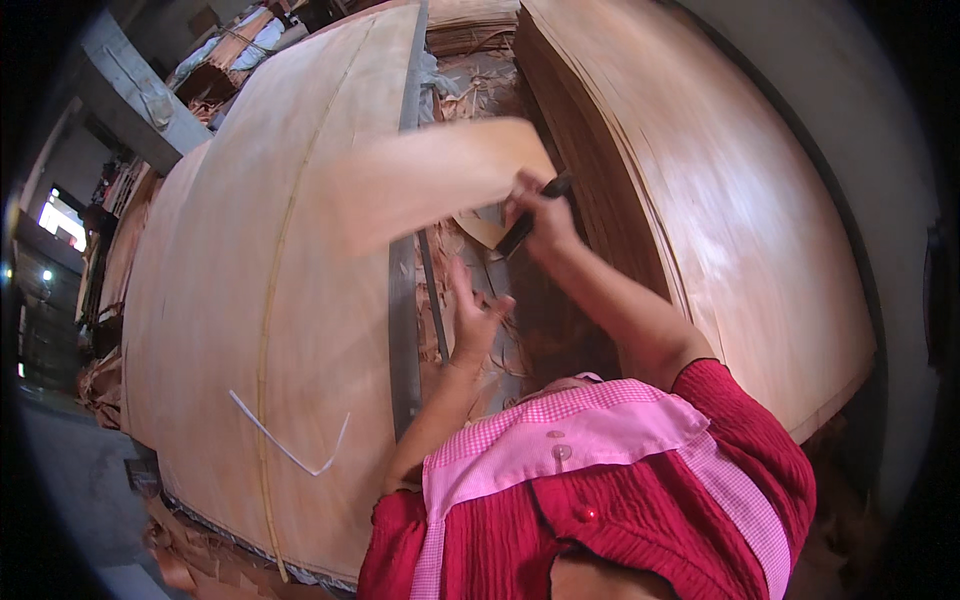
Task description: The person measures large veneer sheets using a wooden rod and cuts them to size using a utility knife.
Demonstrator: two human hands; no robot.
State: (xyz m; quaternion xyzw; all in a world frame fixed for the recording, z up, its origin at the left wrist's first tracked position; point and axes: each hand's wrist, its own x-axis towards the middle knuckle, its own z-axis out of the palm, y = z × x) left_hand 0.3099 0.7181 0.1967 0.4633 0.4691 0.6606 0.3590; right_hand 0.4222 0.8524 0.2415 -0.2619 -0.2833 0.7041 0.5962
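My right hand (541,215) is closed around a long black tool (518,232), perhaps a knife; its exact kind is unclear. By those fingers, a pale sheet of wood veneer (440,175) stretches leftward over the gap and the left stack, its far end smeared by motion. Whether the fingers also pinch the sheet's edge I cannot tell. Below the sheet, my left hand (474,320) is open, thumb apart from the fingers, holding nothing. A smaller curved pale veneer scrap (480,232) shows beneath the right hand.
Large veneer stacks flank me: one on the left (215,330), one on the right (740,240). A thin bamboo-like strip (268,330) and a bent white strip (290,453) lie on the left stack. Veneer scraps litter the gap between; a concrete pillar (145,85) stands at far left.
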